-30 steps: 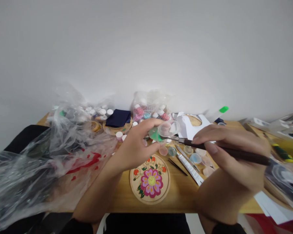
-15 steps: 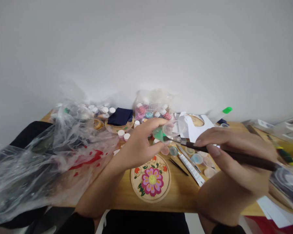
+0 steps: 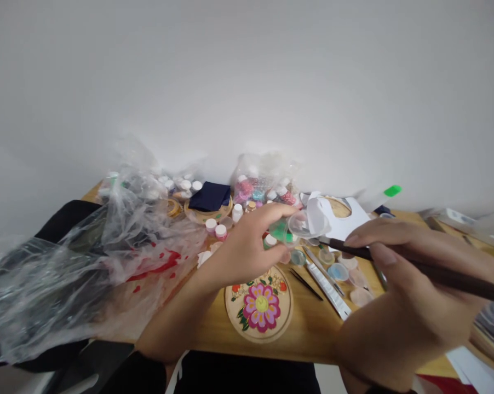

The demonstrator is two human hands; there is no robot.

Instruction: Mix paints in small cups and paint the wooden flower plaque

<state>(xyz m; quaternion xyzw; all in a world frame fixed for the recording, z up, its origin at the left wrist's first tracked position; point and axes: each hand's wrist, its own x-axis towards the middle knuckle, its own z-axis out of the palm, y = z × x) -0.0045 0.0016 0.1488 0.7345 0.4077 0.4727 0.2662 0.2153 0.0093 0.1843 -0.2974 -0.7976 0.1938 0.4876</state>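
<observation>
- Landmark: round wooden disc with painted flower; all places given from it
- Left hand: clear cup with green contents pinched between thumb and index finger, held up beyond disc's far edge
- Right hand: dark brush pinched between thumb and fingertips, right of disc, tip pointed left
- Change: brush tip drawn back rightward, away from the green, versus half a second ago; cup kept in left hand; dipping judged paused or finished, bristle load not confirmed
- Disc touched by no brush; paintwork seen unchanged
- Hidden: disc's far rim partly covered by left hand; bristles blurred beside clear lid; other left fingers mostly masked; right forearm cut off below
</observation>
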